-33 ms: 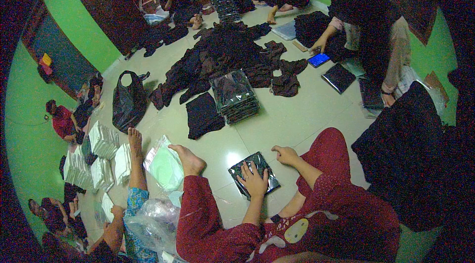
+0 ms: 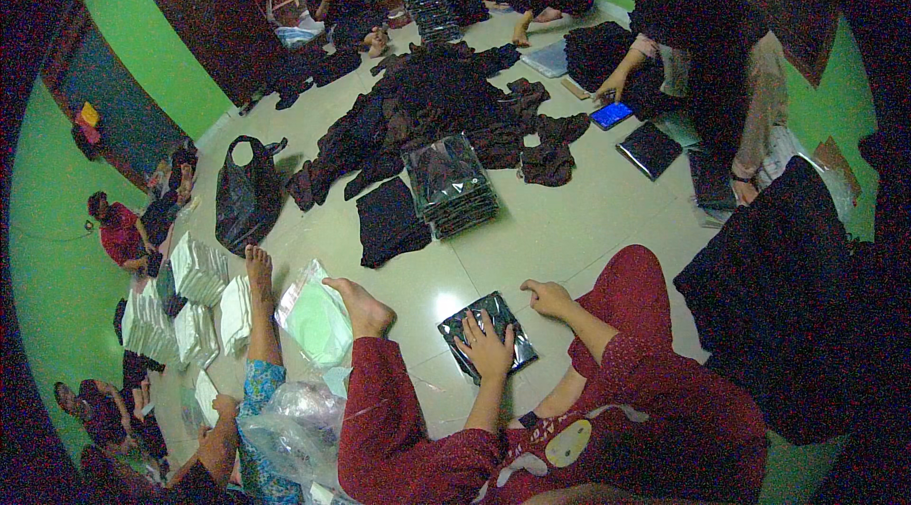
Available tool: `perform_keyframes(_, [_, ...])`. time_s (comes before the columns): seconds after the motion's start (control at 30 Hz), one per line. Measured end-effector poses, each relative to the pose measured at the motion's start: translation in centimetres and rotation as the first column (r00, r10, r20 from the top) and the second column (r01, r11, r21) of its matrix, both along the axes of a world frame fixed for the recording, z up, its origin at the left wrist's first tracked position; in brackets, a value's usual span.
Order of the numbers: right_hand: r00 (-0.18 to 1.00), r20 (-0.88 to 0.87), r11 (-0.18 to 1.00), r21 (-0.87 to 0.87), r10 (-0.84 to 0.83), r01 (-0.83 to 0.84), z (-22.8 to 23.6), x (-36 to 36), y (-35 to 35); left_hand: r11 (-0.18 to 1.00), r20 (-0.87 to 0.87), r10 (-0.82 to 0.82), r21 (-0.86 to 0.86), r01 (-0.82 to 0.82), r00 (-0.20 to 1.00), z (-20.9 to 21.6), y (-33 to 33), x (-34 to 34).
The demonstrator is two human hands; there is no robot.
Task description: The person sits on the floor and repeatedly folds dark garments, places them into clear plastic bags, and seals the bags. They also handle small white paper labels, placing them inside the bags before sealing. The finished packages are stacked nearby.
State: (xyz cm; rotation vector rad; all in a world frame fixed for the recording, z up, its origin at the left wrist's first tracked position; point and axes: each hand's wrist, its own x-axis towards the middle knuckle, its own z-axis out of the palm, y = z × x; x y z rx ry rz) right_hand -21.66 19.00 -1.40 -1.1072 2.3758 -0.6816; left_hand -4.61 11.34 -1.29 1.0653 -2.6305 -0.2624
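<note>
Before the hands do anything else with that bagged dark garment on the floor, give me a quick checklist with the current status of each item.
1. Left hand flat on the bagged garment: ok, the palm presses its middle.
2. Right hand free: ok, it rests on the floor just right of the packet and holds nothing.
3. Packet lying flat on the floor: ok, though it sits askew.
4. Bag sealed: cannot tell, the hand covers part of it.
5. Bare floor around the packet: ok, the person's own foot lies apart on the left.
6. Stack of finished packets upright: ok, it stands further out, slightly fanned.
</note>
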Motion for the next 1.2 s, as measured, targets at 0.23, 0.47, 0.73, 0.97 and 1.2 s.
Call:
perform_keyframes(0.23, [1.000,0.014,1.000,0.030,0.008,-0.008,0.4,0.0,0.0,0.999,0.023,0.007,0.032,-0.008,1.000,1.5,0.2,0.0])
perform_keyframes(0.47, [1.000,0.011,1.000,0.018,0.008,-0.008,0.1,0.1,0.0,0.978,0.031,0.075,0.195,-0.080,0.997,3.3,-0.6,-0.9])
perform_keyframes(0.73, [1.000,-0.016,1.000,0.000,-0.002,0.002,-0.2,0.1,0.0,0.999,0.064,0.035,0.035,-0.037,0.997,2.5,-2.7,-2.1])
perform_keyframes(0.97, [1.000,-0.015,0.999,-0.028,-0.019,0.019,-1.2,-0.1,-0.2,0.999,0.072,-0.007,0.044,0.004,0.997,2.3,-2.1,-1.2])
perform_keyframes(1.2, [1.000,0.008,0.999,-0.030,-0.028,0.028,-0.9,0.0,0.0,1.000,0.030,0.001,0.026,-0.002,1.000,2.6,-1.9,-1.2])
